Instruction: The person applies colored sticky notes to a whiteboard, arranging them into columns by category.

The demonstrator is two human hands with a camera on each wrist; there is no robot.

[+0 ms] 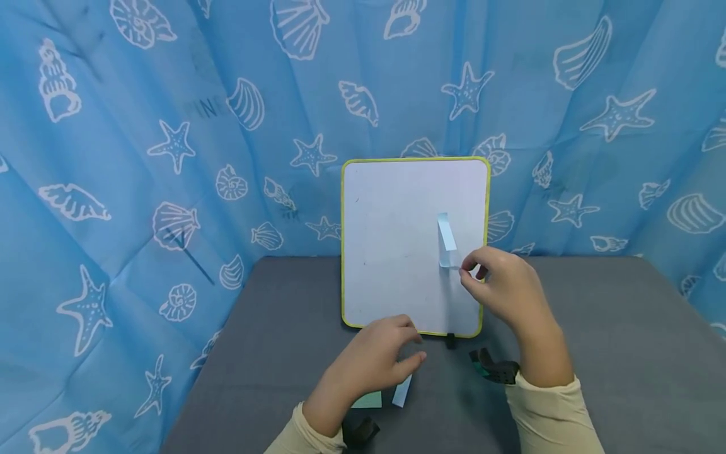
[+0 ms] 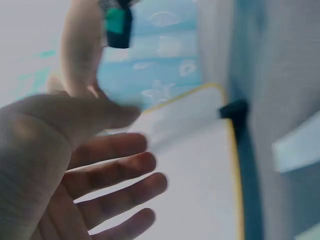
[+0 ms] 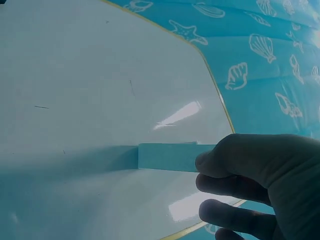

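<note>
A light blue paper strip [image 1: 446, 241] on an upright whiteboard [image 1: 397, 252] is pinched by the right hand [image 1: 505, 290]; peeling seems underway. The left hand [image 1: 380, 362] hovers relaxed, empty.

Pale blue paper strip [image 1: 446, 241], narrow, stuck upright on the white board [image 1: 397, 252] at its right side, lower end pinched by the right hand [image 1: 507, 287]. Board stands upright, yellow-edged.

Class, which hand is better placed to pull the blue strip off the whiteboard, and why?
Right. The right hand already pinches the lower end of the blue strip on the whiteboard; the left hand hovers open over the table, away from it.
</note>
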